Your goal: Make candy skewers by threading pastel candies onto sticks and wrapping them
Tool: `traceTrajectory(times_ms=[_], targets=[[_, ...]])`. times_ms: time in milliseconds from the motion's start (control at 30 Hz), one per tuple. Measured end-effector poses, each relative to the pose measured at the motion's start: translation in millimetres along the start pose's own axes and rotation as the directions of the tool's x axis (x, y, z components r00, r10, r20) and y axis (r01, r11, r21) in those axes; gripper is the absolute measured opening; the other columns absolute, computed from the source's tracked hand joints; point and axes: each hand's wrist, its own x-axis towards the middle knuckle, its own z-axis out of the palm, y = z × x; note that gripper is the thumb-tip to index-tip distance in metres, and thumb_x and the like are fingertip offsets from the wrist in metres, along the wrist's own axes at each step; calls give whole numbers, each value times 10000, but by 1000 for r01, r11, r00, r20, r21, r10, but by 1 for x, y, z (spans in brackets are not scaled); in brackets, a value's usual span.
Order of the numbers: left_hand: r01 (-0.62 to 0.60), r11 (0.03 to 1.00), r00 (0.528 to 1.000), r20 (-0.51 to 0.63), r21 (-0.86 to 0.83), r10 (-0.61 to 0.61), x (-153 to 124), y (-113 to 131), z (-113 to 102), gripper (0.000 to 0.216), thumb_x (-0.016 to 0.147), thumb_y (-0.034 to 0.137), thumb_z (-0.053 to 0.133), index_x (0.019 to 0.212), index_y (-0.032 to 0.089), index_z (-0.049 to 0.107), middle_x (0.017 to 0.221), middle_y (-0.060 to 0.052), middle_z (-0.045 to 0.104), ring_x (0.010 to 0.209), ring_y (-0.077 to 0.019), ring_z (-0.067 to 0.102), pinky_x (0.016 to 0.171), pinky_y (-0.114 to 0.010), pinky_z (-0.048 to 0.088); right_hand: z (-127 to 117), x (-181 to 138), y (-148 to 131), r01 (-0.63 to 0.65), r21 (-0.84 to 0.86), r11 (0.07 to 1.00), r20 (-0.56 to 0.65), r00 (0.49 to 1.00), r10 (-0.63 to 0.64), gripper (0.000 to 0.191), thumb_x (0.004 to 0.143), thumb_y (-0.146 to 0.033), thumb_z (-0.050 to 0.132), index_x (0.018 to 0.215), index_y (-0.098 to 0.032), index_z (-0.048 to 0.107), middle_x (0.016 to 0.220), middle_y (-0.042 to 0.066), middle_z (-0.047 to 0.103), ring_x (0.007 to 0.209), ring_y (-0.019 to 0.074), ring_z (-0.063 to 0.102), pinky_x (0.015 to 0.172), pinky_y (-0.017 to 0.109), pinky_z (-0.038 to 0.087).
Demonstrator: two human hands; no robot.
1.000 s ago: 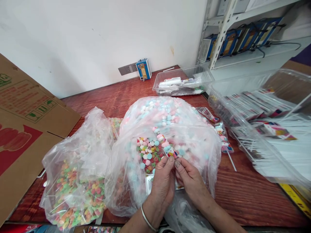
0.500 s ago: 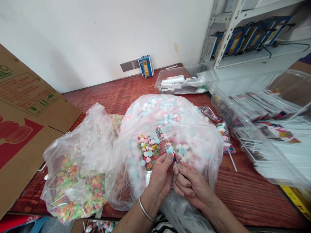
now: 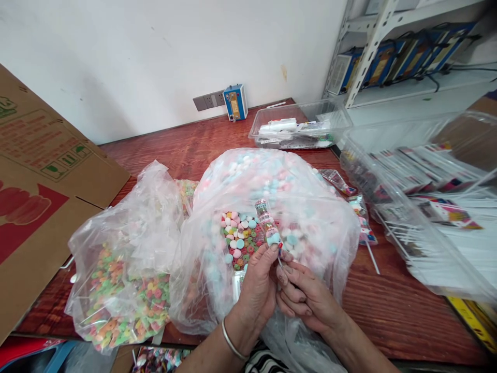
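Observation:
My left hand (image 3: 256, 287) and my right hand (image 3: 305, 298) meet in front of a big clear bag of pink, white and blue candies (image 3: 272, 191). Both pinch the lower end of a small wrapped candy stick (image 3: 267, 224), which points up and away from me over the bag. The left thumb and fingers grip it just under a blue piece; the right fingertips press at its stick end. A metal bangle sits on my left wrist. Loose mixed sweets (image 3: 238, 238) show in the bag's open mouth beside the stick.
A second clear bag of green, orange and red ring candies (image 3: 120, 290) lies at the left. A cardboard box (image 3: 42, 191) stands further left. Clear trays of packets and white sticks (image 3: 430, 207) fill the right; another tray (image 3: 301, 127) sits behind. Finished candy sticks (image 3: 361, 223) lie on the wooden table (image 3: 396, 311).
The candy stick has swung from leaning left to standing more upright over the bag. My right hand has slid lower, its fingers curling beneath the stick's end.

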Motion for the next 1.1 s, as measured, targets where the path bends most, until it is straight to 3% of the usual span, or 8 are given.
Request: traceTrajectory(times_ms=[267, 333, 400, 500, 667, 767, 900, 1100], targets=[[-74, 967, 997, -3, 244, 77, -1, 2, -2, 268, 791, 400, 728, 749, 157, 620, 655, 21, 576, 589, -82, 500, 593, -194, 404, -2, 1, -1, -4, -249, 968, -79, 997, -17, 325, 871, -515, 595, 781, -211, 529, 444, -142, 283, 324, 49, 192, 408, 213, 350], [-114, 914, 993, 53, 389, 102, -1, 6, -6, 274, 832, 422, 674, 778, 160, 614, 684, 14, 581, 611, -95, 503, 598, -206, 399, -3, 0, -6, 46, -524, 851, -188, 968, -167, 359, 898, -543, 548, 777, -205, 545, 502, -87, 417, 399, 88, 361, 458, 231, 379], [-180, 816, 984, 96, 549, 152, -1, 11, -9, 280, 863, 426, 631, 774, 163, 596, 702, 12, 577, 642, -106, 501, 617, -218, 397, -4, -2, -14, 82, -776, 625, -246, 873, -420, 336, 913, -523, 542, 851, -198, 595, 676, -11, 580, 609, 147, 540, 585, 260, 445], [-262, 645, 964, 172, 718, 200, -2, 14, -10, 276, 890, 402, 594, 746, 168, 564, 715, 16, 571, 683, -116, 498, 645, -227, 395, -1, -2, -24, 104, -887, 450, -221, 760, -611, 292, 911, -468, 566, 1034, -208, 620, 1001, 55, 651, 915, 207, 600, 786, 301, 477], [-225, 708, 961, 273, 669, 48, -4, 9, -8, 250, 939, 389, 506, 831, 176, 580, 657, 24, 572, 608, -118, 518, 609, -241, 410, 3, 8, -28, 148, -623, 768, -202, 918, -341, 198, 883, -395, 618, 929, -202, 607, 647, -49, 555, 505, 104, 500, 508, 229, 418], [-182, 792, 952, 307, 582, -8, -4, 6, -9, 234, 945, 362, 497, 855, 170, 595, 583, 35, 549, 551, -110, 511, 593, -236, 412, 2, 12, -24, 164, -405, 899, -203, 943, -264, 190, 836, -352, 677, 882, -191, 587, 544, -94, 481, 404, 60, 434, 431, 186, 372], [-156, 783, 950, 309, 602, -48, -4, 5, -11, 296, 945, 383, 493, 757, 166, 565, 537, 41, 516, 454, -88, 475, 481, -215, 354, 2, 12, -18, 135, -249, 959, -237, 952, -195, 251, 804, -390, 698, 885, -202, 552, 445, -113, 462, 322, 86, 426, 319, 189, 400], [-142, 750, 935, 336, 647, -114, -4, -1, -14, 369, 955, 454, 456, 705, 187, 504, 497, 44, 506, 379, -86, 446, 404, -214, 306, 5, 13, -8, 148, -315, 937, -345, 902, -259, 293, 829, -478, 661, 825, -236, 496, 354, -122, 463, 232, 111, 403, 233, 196, 377]])
